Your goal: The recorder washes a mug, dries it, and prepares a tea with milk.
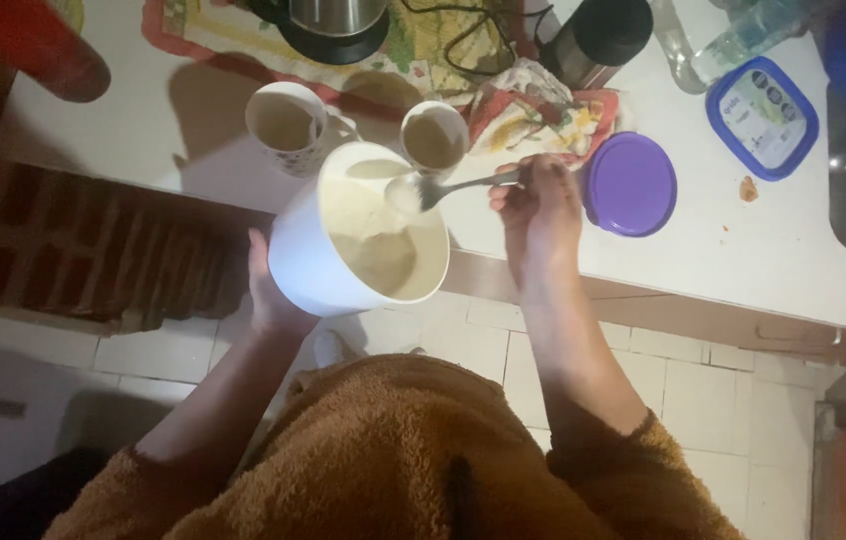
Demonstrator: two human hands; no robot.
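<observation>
The left hand (271, 295) cups the underside of a white tub (343, 255) holding pale powder, tilted toward the white counter (723, 260). The right hand (539, 205) grips a metal spoon (443, 189), its bowl over the tub's rim. Two mugs (288, 125) (435, 137) stand at twelve o'clock of the tub; a purple lid (630, 184) lies at three o'clock.

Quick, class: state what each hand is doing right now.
Left hand: closed around the side of the white container, holding it.
Right hand: closed on the metal spoon, its bowl over the container.
</observation>
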